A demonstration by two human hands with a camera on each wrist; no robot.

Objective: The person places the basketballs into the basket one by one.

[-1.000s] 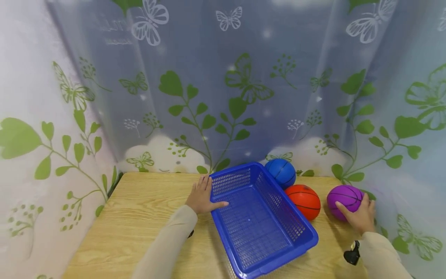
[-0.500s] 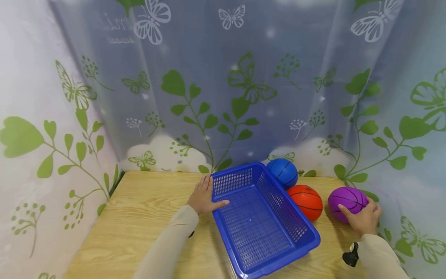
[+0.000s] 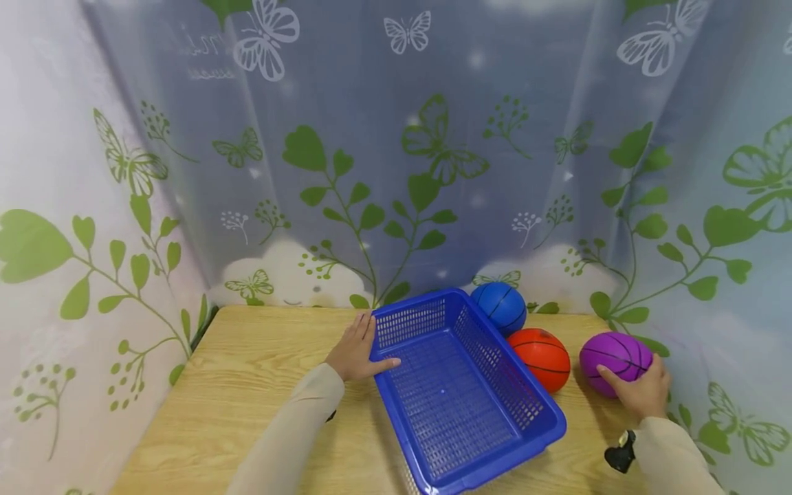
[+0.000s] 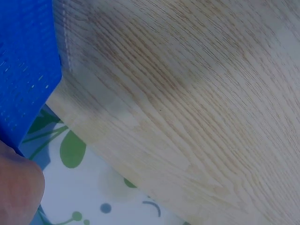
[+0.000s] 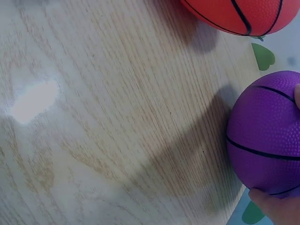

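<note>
A blue plastic basket (image 3: 454,405) with perforated walls stands at an angle on the wooden table. At its back left corner my left hand (image 3: 357,350) holds the rim, thumb laid over the edge toward the inside and fingers along the outer side. To the right, my right hand (image 3: 645,393) grips a small purple basketball (image 3: 612,357), thumb on the near side and fingers round the right. The right wrist view shows the purple basketball (image 5: 267,126) close up, partly cut off by the frame, with fingertips (image 5: 272,204) against it.
An orange-red basketball (image 3: 541,359) and a blue basketball (image 3: 498,306) sit against the basket's right side. The wooden table (image 3: 247,385) ends at a printed curtain (image 3: 371,137) behind, with more curtain on both sides.
</note>
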